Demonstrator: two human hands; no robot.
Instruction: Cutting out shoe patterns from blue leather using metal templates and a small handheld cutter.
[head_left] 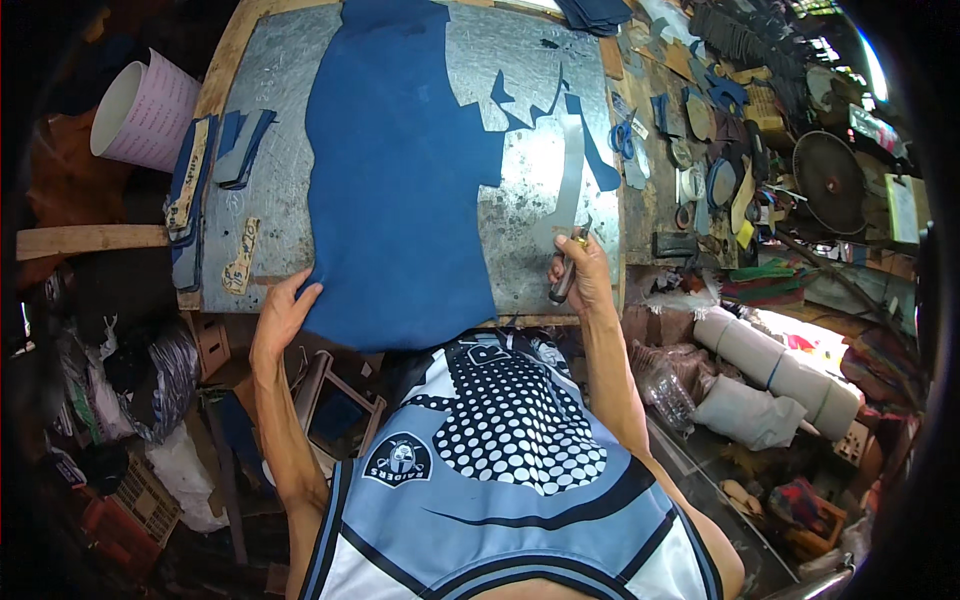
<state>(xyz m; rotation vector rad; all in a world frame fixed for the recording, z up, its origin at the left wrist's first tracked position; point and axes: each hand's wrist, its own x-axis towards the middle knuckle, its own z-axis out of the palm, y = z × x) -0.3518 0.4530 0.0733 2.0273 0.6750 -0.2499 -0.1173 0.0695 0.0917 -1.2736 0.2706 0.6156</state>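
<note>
A large blue sheet (400, 180), leather-like, lies lengthwise over the metal-topped table (265, 170), its near end hanging past the front edge. My left hand (284, 312) rests at the sheet's lower left edge, thumb and fingers apart, fingertips touching it. Right of the sheet, my right hand (588, 275) is closed around a knife (563, 288) with a dark handle; its blade points away from me. A long grey strip (570, 175) lies just beyond that hand, its near end by my thumb. Jagged blue offcuts (515, 118) and a narrow blue piece (597, 160) lie around the strip.
Stacked blue pieces (243, 148) and a tan card pattern (241, 255) lie at the table's left. Blue-handled scissors (622, 138) are on the cluttered right bench. A round fan (830, 185) stands farther right; wrapped rolls (780, 370) lie below it.
</note>
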